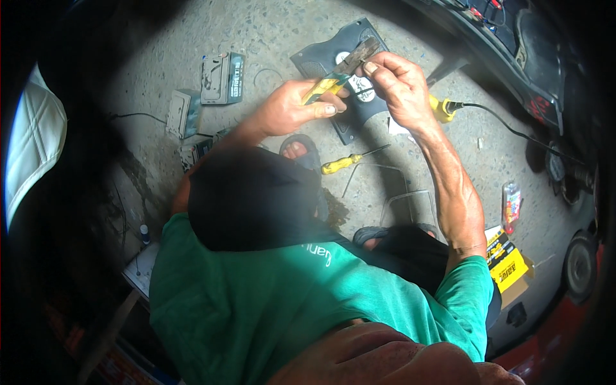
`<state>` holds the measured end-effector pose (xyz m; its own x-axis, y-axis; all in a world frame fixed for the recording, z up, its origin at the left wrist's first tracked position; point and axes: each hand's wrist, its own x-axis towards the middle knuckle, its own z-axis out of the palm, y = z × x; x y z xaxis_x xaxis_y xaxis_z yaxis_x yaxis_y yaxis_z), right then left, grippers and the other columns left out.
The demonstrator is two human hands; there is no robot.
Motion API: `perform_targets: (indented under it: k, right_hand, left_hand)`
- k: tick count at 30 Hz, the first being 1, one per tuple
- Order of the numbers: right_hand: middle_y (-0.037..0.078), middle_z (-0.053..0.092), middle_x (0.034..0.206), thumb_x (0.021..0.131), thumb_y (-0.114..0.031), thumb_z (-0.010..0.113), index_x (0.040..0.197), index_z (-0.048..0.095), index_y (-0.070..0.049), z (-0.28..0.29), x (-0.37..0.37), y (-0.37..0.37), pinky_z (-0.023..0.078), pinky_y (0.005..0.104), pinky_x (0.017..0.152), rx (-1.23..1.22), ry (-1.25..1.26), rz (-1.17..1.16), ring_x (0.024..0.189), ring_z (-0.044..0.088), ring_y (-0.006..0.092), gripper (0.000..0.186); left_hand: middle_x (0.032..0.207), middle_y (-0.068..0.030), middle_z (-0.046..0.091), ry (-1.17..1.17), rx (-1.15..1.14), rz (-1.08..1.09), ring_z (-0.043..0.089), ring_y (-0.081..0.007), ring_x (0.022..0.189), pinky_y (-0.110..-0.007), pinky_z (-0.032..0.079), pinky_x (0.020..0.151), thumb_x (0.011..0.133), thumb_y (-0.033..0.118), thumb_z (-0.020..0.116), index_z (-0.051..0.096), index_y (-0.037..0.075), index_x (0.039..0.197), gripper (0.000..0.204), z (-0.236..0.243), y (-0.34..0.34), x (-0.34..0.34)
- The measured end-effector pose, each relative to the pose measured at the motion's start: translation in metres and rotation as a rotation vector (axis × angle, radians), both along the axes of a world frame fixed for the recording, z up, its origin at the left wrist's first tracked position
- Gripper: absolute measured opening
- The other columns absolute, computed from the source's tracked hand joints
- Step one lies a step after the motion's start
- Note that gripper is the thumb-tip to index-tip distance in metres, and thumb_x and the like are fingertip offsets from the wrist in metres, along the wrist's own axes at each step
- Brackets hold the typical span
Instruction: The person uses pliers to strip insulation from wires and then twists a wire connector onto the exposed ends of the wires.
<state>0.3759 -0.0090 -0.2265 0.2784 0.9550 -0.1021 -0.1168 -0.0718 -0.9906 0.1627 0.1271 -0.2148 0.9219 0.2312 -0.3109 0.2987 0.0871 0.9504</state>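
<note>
My left hand (292,106) is closed around the yellow-and-green handles of pliers (327,86). Their worn, rusty metal head (357,56) points up and to the right, over a dark grey panel with round white labels (346,131). Up against that head, my right hand (401,86) pinches something small between thumb and fingers; it is too small to make out. A short dark strand shows just below the pinch. On the floor below my hands lies a yellow-handled screwdriver (343,163).
Battery-like boxes (223,78) stand on the left. Bent metal rods (410,196) lie near my feet. A yellow tool (443,109) trails a black cord (507,122) on the right. A yellow-and-black carton (507,263) sits lower right; a dark vehicle body (494,58) borders the upper right.
</note>
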Motion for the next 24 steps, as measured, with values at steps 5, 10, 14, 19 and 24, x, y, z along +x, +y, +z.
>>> perform_targets:
  k: [5, 10, 14, 19, 24]
  right_hand:
    - [0.001, 0.07, 0.086, 0.101, -0.024, 0.06, 0.102, 0.074, -0.002, 0.007, 0.003, 0.002, 0.048, 0.0269, 0.069, -0.023, -0.05, 0.003, 0.076, 0.059, 0.008, 0.026]
    - [-0.002, 0.067, 0.081, 0.102, -0.025, 0.057, 0.106, 0.074, -0.004, 0.004, 0.01, 0.006, 0.041, 0.0249, 0.056, -0.223, -0.032, 0.064, 0.061, 0.049, 0.0052, 0.028]
    - [0.0, 0.068, 0.086, 0.104, -0.021, 0.054, 0.113, 0.071, -0.001, 0.022, 0.021, 0.002, 0.041, 0.0223, 0.054, -0.272, 0.237, 0.193, 0.06, 0.05, 0.0051, 0.028]
    - [0.005, 0.068, 0.085, 0.105, -0.015, 0.053, 0.11, 0.069, 0.005, 0.012, 0.023, 0.0, 0.042, 0.0206, 0.052, -0.259, 0.567, 0.226, 0.058, 0.052, 0.0068, 0.026]
    - [0.0, 0.064, 0.074, 0.103, -0.017, 0.058, 0.099, 0.073, -0.001, 0.002, 0.001, 0.004, 0.045, 0.0241, 0.055, -0.184, 0.081, -0.047, 0.061, 0.056, 0.0067, 0.022]
  left_hand:
    - [0.125, -0.0115, 0.068, -0.034, -0.224, -0.049, 0.068, -0.02, 0.107, -0.035, 0.053, 0.097, 0.098, 0.015, 0.069, 0.068, -0.003, 0.12, 0.029, -0.005, 0.004, 0.0]
    - [0.125, -0.0153, 0.066, 0.005, 0.584, 0.067, 0.065, -0.028, 0.115, -0.035, 0.051, 0.099, 0.094, 0.01, 0.07, 0.072, -0.002, 0.114, 0.023, -0.004, 0.0, 0.003]
    - [0.125, -0.0188, 0.061, -0.117, 1.011, 0.064, 0.064, -0.0361, 0.112, -0.04, 0.053, 0.096, 0.088, 0.009, 0.075, 0.069, -0.006, 0.112, 0.03, 0.002, 0.005, 0.003]
    - [0.128, -0.0194, 0.06, -0.145, 1.047, 0.048, 0.063, -0.0371, 0.114, -0.041, 0.053, 0.097, 0.088, 0.01, 0.076, 0.067, -0.007, 0.114, 0.032, -0.001, 0.004, 0.003]
    - [0.135, -0.0208, 0.057, -0.073, 0.936, 0.018, 0.059, -0.0383, 0.122, -0.042, 0.049, 0.103, 0.091, 0.011, 0.072, 0.067, -0.004, 0.118, 0.031, -0.011, 0.002, 0.003]
